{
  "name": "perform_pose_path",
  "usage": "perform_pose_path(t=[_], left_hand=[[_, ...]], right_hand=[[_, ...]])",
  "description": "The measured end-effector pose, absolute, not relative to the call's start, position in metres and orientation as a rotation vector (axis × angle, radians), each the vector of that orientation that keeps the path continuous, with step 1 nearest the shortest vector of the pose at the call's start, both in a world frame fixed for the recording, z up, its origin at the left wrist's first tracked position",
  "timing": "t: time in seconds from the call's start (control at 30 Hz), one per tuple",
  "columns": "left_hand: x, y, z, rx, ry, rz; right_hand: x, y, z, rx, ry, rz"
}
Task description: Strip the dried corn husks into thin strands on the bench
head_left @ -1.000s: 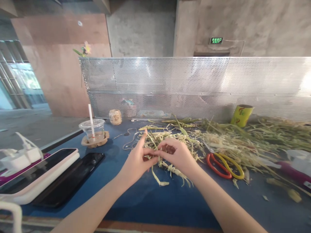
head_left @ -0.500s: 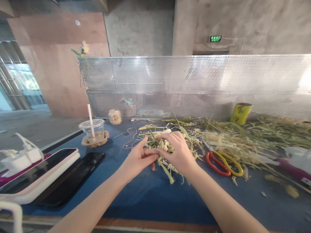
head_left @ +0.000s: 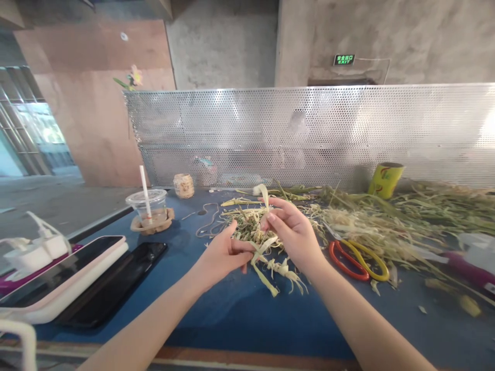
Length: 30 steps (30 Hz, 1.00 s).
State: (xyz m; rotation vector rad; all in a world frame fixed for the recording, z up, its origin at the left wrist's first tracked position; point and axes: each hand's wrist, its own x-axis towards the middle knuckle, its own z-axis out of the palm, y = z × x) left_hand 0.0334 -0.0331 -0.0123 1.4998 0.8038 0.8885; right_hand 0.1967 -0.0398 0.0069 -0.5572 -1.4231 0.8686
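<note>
Flat, dry, pale husk strip (head_left: 266, 242)

Scissors (head_left: 358, 260) lie right of the hands (head_left: 257, 245).

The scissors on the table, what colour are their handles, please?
One handle of the scissors is red, the other yellow; the head view shows both.

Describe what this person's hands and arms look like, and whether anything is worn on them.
Both are bare. The left hand and right hand have no gloves, and no rings show on the visible fingers. The left forearm and right forearm carry no sleeve, watch or bracelet down to the picture's lower edge. The nails that show look short and unpainted.
</note>
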Motion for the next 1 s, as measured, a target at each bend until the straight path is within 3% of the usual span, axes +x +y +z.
perform_pose_path(t=[0.3,0.53,1.0], left_hand=[[0.033,-0.03,-0.011,1.585,0.951,0.839],[0.032,-0.031,-0.011,1.497,0.883,0.898],[0.028,-0.033,-0.005,1.46,0.824,0.894]], right_hand=[[0.205,-0.047,0.013,-0.56,-1.468,0.802],[0.203,-0.051,0.017,-0.84,-1.837,0.277],[0.203,-0.044,0.005,-0.783,-2.064,-0.205]])
